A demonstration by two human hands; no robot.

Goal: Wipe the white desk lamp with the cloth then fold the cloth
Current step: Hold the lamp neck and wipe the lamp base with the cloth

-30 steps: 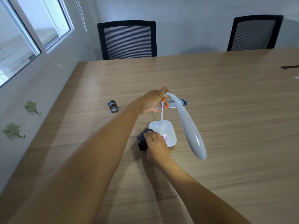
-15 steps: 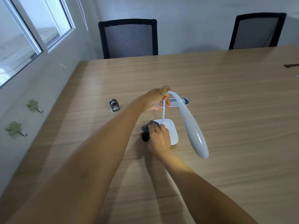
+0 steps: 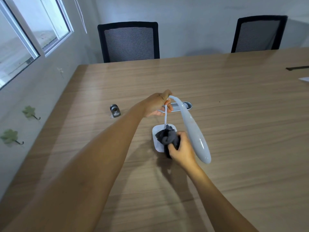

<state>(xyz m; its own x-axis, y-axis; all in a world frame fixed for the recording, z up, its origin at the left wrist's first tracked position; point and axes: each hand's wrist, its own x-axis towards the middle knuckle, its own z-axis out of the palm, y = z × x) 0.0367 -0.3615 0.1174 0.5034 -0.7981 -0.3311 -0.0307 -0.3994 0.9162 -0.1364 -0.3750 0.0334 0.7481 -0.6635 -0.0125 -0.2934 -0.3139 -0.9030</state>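
Clutching cloth [image 3: 168, 138] on lamp base [image 3: 157, 146], right grip [image 3: 183, 150]; left grip [image 3: 157, 104] pinching stem [image 3: 165, 118].

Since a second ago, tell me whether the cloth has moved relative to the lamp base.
Yes. The dark cloth, bunched in the right hand, has shifted from the left edge of the lamp base onto its top, rightward.

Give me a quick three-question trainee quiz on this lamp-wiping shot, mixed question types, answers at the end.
1. True or false: the dark cloth lies folded on the table.
2. Which hand steadies the lamp at the bend of its neck? A) left B) right
3. Fill in: the cloth is bunched over the lamp's square white ____.

Key:
1. False; the right hand holds it bunched.
2. A; the left hand.
3. base.
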